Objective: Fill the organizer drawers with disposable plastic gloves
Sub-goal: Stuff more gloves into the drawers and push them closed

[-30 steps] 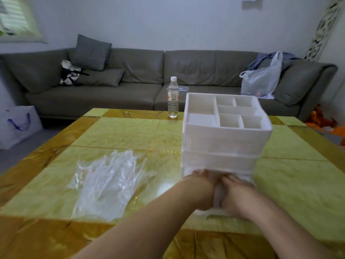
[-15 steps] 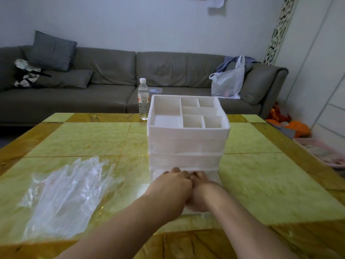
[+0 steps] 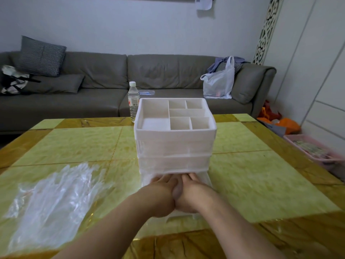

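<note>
Grey sofa (image 3: 104, 94), pale wall (image 3: 130, 25), yellow table (image 3: 261, 174)

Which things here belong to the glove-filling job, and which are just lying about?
Job: white organizer; its pulled-out bottom drawer; pile of plastic gloves; left hand and right hand, both pressing into the drawer.

Lying about: water bottle; plastic bag; cushion; pink basket.

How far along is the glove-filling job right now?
Done: nothing clearly finished; the upper drawers look closed and their contents can't be seen. In hand: the bottom drawer is pulled out of the white organizer, with the left hand and right hand pressed together inside it, apparently pushing gloves down. Left: a large pile of clear gloves is on the table.
</note>
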Demonstrator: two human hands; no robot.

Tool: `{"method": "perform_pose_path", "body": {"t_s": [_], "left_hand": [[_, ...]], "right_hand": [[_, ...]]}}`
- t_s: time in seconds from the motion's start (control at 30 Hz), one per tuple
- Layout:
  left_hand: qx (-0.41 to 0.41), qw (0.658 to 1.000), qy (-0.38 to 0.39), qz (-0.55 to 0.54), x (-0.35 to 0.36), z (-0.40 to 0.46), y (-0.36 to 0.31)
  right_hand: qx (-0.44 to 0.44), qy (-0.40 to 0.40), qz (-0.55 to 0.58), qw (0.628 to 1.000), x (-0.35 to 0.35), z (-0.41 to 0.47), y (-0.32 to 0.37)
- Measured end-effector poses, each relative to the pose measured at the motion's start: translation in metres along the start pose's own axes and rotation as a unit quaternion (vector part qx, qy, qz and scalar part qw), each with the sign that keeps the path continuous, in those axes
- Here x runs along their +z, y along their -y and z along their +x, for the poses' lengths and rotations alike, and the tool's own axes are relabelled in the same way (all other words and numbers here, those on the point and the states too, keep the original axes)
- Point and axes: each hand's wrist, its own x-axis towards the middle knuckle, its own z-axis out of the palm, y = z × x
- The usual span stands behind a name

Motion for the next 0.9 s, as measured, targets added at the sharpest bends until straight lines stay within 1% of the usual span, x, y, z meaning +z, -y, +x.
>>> {"method": "perform_pose_path", "body": {"t_s": [0.03,0.07,0.1,0.17,0.2,0.23,0.27,0.3,0.37,0.43,0.47,0.57,0.73,0.9], "left_hand": [[-0.001,1.0,0.005,-0.009,-0.003,0.001,0.0],[0.002,1.0,0.003,-0.014,-0.002,0.003,0.002],[0.007,1.0,-0.002,-0.013,0.002,0.005,0.005],[0.008,1.0,-0.01,-0.006,0.009,0.007,0.01],[0.006,1.0,-0.015,-0.006,0.011,0.006,0.01],[0.0,1.0,-0.024,-0.008,0.011,0.003,0.009],[-0.012,0.999,-0.033,-0.016,0.009,-0.003,0.008],[-0.025,0.998,-0.049,-0.019,0.007,-0.009,0.006],[-0.051,0.995,-0.084,-0.002,0.001,-0.024,0.002],[-0.066,0.991,-0.112,0.031,0.0,-0.037,0.001],[-0.079,0.99,-0.114,0.035,-0.001,-0.043,0.0],[-0.119,0.985,-0.117,0.04,-0.004,-0.052,0.001],[-0.138,0.986,-0.087,0.037,-0.008,-0.049,0.003],[-0.141,0.986,-0.035,0.078,-0.011,-0.04,0.005]], "right_hand": [[-0.023,0.021,-0.032,0.999,-0.001,0.005,-0.001],[-0.033,0.036,-0.04,0.998,0.0,0.01,-0.002],[-0.021,0.046,-0.038,0.998,0.001,0.01,0.0],[0.002,0.041,-0.024,0.999,0.003,0.006,0.001],[-0.004,0.037,-0.038,0.999,0.002,0.001,0.001],[0.007,0.031,-0.013,0.999,-0.001,-0.007,0.003],[0.016,0.015,0.01,1.0,-0.003,-0.011,0.002],[0.005,0.004,0.021,1.0,-0.007,-0.018,0.001],[-0.001,-0.011,0.036,0.999,-0.012,-0.028,0.002],[0.021,-0.071,0.055,0.996,-0.018,-0.041,0.009],[0.028,-0.095,0.044,0.994,-0.022,-0.049,0.013],[0.038,-0.106,-0.011,0.994,-0.03,-0.067,0.022],[0.032,-0.109,0.035,0.993,-0.014,-0.052,0.011],[0.063,-0.04,0.076,0.994,-0.006,-0.035,0.006]]}}
